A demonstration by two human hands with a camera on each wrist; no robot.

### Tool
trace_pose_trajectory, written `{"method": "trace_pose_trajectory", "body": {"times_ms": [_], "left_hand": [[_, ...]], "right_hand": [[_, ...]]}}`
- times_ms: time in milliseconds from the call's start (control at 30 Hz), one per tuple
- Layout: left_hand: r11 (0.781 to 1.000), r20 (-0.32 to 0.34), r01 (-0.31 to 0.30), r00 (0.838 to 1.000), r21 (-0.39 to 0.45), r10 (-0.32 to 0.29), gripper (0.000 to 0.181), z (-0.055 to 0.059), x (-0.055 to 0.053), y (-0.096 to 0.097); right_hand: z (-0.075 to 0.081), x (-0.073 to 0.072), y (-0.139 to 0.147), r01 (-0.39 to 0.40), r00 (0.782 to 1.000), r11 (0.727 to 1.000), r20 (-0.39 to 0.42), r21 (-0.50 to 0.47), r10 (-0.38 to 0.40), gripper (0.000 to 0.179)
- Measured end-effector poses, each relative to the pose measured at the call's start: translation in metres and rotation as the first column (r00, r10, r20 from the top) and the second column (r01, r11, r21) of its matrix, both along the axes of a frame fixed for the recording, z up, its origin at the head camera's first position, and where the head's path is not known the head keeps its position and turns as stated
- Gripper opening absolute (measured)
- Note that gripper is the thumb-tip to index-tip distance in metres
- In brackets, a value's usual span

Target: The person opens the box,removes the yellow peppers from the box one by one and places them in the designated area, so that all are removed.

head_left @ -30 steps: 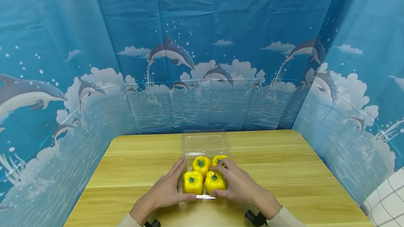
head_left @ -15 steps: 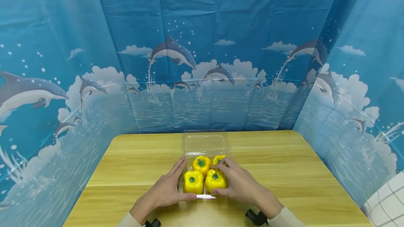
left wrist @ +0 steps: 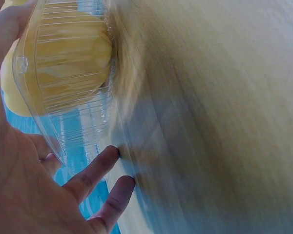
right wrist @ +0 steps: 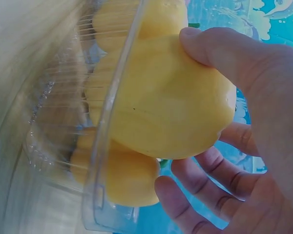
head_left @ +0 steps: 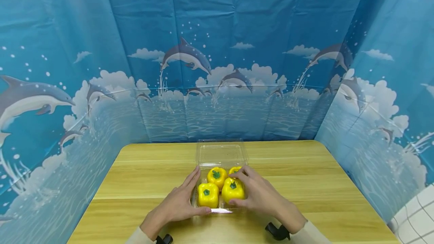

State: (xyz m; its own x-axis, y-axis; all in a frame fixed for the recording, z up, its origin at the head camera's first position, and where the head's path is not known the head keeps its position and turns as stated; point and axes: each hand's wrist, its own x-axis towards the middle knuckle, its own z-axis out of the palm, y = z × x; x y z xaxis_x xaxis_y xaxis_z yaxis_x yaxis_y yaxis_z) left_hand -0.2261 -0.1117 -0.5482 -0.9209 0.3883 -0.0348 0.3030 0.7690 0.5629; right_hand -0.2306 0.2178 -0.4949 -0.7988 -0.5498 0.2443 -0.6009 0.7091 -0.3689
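Note:
A clear plastic clamshell box [head_left: 220, 210] holds several yellow bell peppers with green stems. My right hand [head_left: 259, 191] grips the near-right bell pepper [head_left: 233, 192], thumb on its near side and fingers behind. In the right wrist view this pepper [right wrist: 166, 97] bulges above the box rim. Beside it in the box sit the near-left pepper [head_left: 208, 197] and the far-left pepper [head_left: 217, 177]; my fingers partly cover the far-right pepper [head_left: 234, 169]. My left hand [head_left: 179, 202] lies along the box's left side, fingers extended, thumb at the front edge. Two of its fingertips [left wrist: 112, 152] reach down to the table.
The box's transparent lid [head_left: 222, 154] lies folded back toward the far table edge. Around the wooden table [head_left: 288, 168] hangs a blue dolphin-print curtain [head_left: 217, 116]. Black wrist mounts [head_left: 277, 232] show below the sleeves.
The near-right pepper has risen a little and shifted slightly away from the front edge, in my right hand's grip. My left hand and the other peppers keep their places.

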Motion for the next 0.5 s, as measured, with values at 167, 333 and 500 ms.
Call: {"method": "trace_pose_trajectory", "body": {"times_ms": [167, 333, 500], "left_hand": [[1.0, 0.004, -0.004, 1.0, 0.006, 0.004, 0.136, -0.0009, 0.0004, -0.0004], [1.0, 0.004, -0.003, 1.0, 0.016, 0.003, 0.136, -0.0023, -0.0001, -0.0007], [1.0, -0.004, -0.007, 1.0, 0.012, 0.007, 0.137, -0.0032, -0.0006, -0.0006]], "right_hand": [[0.0032, 0.0002, 0.0019, -0.011, 1.0, 1.0, 0.0, -0.022, 0.011, 0.074], [0.0048, -0.0003, 0.0038, -0.001, 1.0, 0.999, 0.003, -0.032, 0.001, 0.074], [0.007, -0.0009, 0.0049, 0.003, 1.0, 0.999, 0.013, -0.04, -0.002, 0.076]]}}
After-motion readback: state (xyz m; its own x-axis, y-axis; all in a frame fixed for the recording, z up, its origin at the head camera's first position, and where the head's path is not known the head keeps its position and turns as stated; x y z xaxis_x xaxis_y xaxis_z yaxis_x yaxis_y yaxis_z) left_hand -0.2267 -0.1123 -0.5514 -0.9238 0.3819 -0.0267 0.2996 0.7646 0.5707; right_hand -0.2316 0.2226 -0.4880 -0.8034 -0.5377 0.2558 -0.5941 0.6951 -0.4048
